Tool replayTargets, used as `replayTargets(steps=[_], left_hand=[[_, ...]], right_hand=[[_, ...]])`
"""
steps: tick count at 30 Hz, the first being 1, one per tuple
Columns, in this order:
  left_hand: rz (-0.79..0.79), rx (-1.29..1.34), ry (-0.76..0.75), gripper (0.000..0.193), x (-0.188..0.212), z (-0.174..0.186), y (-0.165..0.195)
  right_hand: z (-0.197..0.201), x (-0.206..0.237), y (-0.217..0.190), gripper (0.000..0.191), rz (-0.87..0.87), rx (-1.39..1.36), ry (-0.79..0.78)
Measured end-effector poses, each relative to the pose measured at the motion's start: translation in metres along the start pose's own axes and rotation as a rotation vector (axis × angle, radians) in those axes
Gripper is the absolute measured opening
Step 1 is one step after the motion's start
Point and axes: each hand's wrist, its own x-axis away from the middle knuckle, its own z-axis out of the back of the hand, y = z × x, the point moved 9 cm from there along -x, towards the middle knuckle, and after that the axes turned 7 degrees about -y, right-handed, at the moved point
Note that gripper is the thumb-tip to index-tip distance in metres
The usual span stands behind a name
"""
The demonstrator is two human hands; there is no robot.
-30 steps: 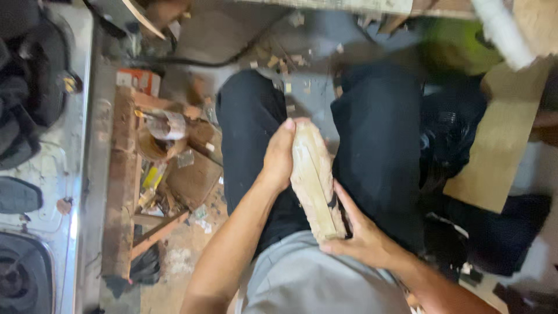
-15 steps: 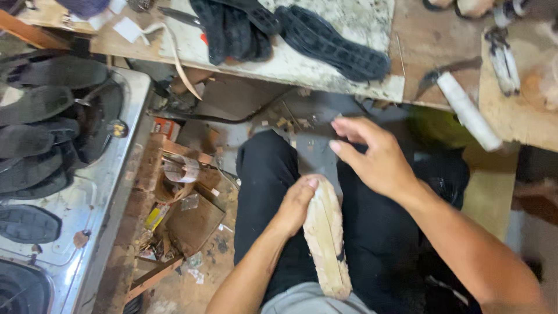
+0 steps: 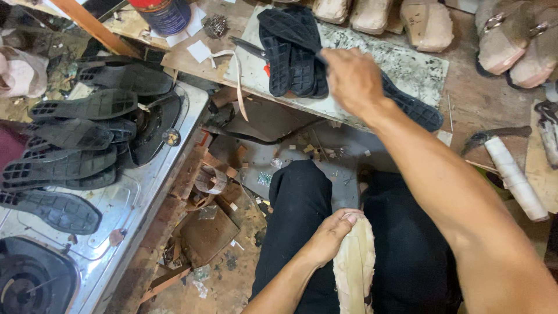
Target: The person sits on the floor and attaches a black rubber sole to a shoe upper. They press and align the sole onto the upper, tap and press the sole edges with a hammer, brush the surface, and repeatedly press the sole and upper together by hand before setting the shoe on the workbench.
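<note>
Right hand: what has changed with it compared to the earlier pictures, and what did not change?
The right hand let go of the pale shoe piece on the lap and moved up and forward to the black rubber soles on the workbench, where it now hovers or touches; grip unclear. The left hand kept its hold on the shoe piece.

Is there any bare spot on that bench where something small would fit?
The speckled board is bare to the right of the black soles, past the right hand. Brown bench lies open between that board and the white roll. The metal surface is crowded with soles.
</note>
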Motion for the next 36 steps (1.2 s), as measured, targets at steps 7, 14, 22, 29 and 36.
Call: replayTargets(steps=[7, 14, 22, 29, 36], left_hand=[[-0.046, 0.048, -0.006, 0.039, 0.006, 0.006, -0.016], [0.025, 0.373, 0.01, 0.039, 0.023, -0.009, -0.033], [-0.042, 0.309, 0.036, 0.043, 0.047, -0.044, -0.027], [-0.259, 0.149, 0.026, 0.053, 0.063, -0.068, -0.013], [-0.189, 0.26, 0.01, 0.063, 0.074, -0.051, -0.018]], right_hand=[[0.052, 0.171, 0.048, 0.034, -0.335, -0.622, 0.123], [0.009, 0.526, 0.073, 0.042, -1.162, -1.084, 0.068], [0.031, 0.538, 0.037, 0.047, -0.919, -0.413, -0.064], [0.024, 0.459, 0.044, 0.059, -0.778, -0.275, -0.193], [-0.004, 0.489, 0.02, 0.025, -1.04, -1.21, -0.362]])
